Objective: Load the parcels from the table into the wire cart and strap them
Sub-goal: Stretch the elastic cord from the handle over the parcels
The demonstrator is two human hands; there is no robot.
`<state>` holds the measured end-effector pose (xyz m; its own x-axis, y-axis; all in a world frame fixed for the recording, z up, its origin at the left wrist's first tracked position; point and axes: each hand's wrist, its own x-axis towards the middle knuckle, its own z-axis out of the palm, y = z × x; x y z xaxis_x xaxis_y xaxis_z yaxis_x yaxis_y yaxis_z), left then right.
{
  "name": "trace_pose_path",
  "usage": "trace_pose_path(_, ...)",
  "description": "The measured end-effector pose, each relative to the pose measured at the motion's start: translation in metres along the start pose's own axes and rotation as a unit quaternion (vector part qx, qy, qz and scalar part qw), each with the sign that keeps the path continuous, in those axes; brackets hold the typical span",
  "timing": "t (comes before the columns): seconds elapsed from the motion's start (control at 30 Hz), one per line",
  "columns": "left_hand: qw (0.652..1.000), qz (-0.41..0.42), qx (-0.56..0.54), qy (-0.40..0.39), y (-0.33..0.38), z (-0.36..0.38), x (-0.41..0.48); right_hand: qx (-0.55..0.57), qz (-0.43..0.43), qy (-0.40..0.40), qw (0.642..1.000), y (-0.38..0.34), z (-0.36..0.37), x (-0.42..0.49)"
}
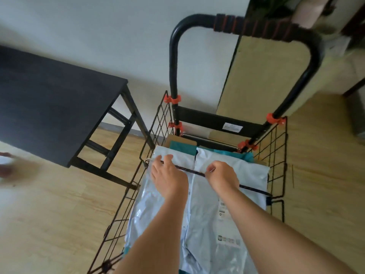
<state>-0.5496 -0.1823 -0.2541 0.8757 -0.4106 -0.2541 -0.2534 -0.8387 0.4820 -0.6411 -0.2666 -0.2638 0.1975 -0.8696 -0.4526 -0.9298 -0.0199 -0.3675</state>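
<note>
Beneath both wrists, pale plastic parcels [207,204] lie stacked inside the wire cart [156,125], and the one under the right forearm shows a printed label [227,240]. Just ahead, the left grip [167,175] has its fingers curled over a dark strap [195,172] close to the cart's left rim. The right grip [221,175] pinches the same strap between thumb and fingertips, a little way along toward the right. Between the two grips the strap lies straight across the top parcels, and past the right grip it runs on to the right rim. Beyond the grips, teal parcels [181,148] and a brown cardboard piece [177,138] sit against the cart's back. Farther still rises the black handle [246,26], joined to the mesh by orange clamps [173,99]. Left of the left grip, well apart, a dark tabletop [49,99] stands on the wooden floor [59,204].
</note>
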Motion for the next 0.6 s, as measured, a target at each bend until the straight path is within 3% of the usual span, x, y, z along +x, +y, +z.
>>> trace_pose_path(0.2, 0.987, 0.067, -0.014, -0.142, 0.053, 0.054, -0.054, 0.04, -0.003, 0.09, 0.995, 0.083, -0.058, -0.018)
trace_pose_path(0.37, 0.966, 0.117, -0.005, -0.232, 0.082, 0.108, -0.106, 0.048, 0.06, 0.174, 0.982, 0.166, -0.078, -0.02)
trace_pose_path(0.43, 0.963, 0.114, -0.006, -0.246, 0.083, 0.125, -0.119, 0.052, 0.098, 0.166, 0.98, 0.194, -0.074, -0.014)
trace_pose_path(0.6, 0.96, 0.13, -0.006, -0.249, 0.073, 0.158, -0.126, 0.065, 0.134, 0.044, 0.988, 0.232, -0.041, 0.005)
